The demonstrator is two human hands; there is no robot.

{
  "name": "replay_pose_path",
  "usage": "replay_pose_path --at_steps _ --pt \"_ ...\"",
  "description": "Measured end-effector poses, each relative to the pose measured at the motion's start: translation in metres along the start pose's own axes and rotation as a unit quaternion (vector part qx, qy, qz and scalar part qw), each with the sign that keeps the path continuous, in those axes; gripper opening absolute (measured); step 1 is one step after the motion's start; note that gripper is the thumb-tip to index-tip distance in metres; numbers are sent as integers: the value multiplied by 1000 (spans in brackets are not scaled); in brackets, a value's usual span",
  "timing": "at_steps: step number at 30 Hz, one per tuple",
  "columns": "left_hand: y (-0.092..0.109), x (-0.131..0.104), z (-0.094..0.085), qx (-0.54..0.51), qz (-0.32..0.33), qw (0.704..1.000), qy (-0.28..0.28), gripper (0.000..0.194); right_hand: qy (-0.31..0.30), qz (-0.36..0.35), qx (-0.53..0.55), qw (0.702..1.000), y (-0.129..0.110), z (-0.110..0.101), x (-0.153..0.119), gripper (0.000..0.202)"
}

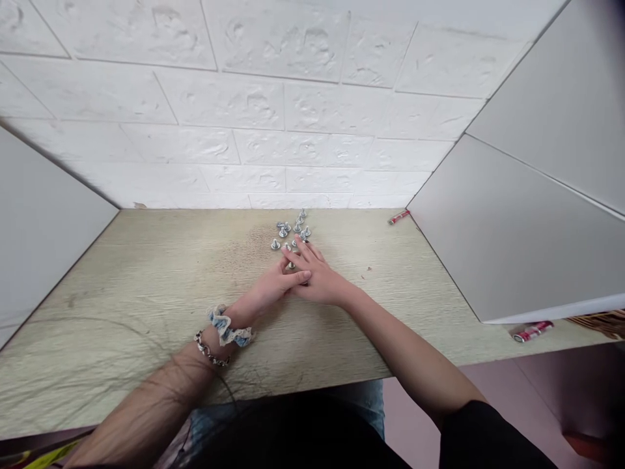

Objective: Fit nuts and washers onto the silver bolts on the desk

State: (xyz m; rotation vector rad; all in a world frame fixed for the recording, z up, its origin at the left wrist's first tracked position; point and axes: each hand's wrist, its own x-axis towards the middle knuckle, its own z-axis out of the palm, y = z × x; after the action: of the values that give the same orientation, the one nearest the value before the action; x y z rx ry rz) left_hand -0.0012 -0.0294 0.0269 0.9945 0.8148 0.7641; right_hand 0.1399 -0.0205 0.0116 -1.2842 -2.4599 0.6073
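Several silver screws lie in a loose cluster on the pale wooden tabletop, just beyond my hands. My left hand, with a scrunchie and a chain bracelet at its wrist, touches my right hand; its thumb lies over the right one, and its other fingers are mostly hidden. My right hand reaches over the near screws with its fingers spread, palm down. One screw shows between the two hands, at the fingertips. Whether either hand grips it cannot be made out.
A white brick-patterned wall rises behind the table. Grey panels stand at the left and right. Red cylinders lie by the right panel, one at the back, one near the front edge, beside a woven item.
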Motion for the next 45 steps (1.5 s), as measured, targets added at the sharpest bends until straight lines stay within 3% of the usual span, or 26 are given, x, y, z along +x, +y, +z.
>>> replay_pose_path --at_steps 9,18,24,33,36,41,45 --pt "8 1 -5 -21 11 999 46 62 20 -27 51 998 2 -2 3 70" --pt "11 2 -16 -56 17 996 67 47 130 -100 110 980 -2 -2 3 41" --pt "12 2 -18 -56 7 997 49 34 187 -93 140 968 -3 -3 3 23" --pt "16 -1 -19 -78 -14 997 23 40 232 -60 182 954 -5 -5 3 11" --pt "14 -1 -18 -63 -26 998 5 45 217 -53 164 961 -4 -3 2 19" --pt "8 0 -11 -23 -17 998 -57 52 147 -53 80 985 -5 3 1 66" --pt "8 -2 -8 -23 23 998 -50 67 127 -36 45 990 -9 4 -1 78"
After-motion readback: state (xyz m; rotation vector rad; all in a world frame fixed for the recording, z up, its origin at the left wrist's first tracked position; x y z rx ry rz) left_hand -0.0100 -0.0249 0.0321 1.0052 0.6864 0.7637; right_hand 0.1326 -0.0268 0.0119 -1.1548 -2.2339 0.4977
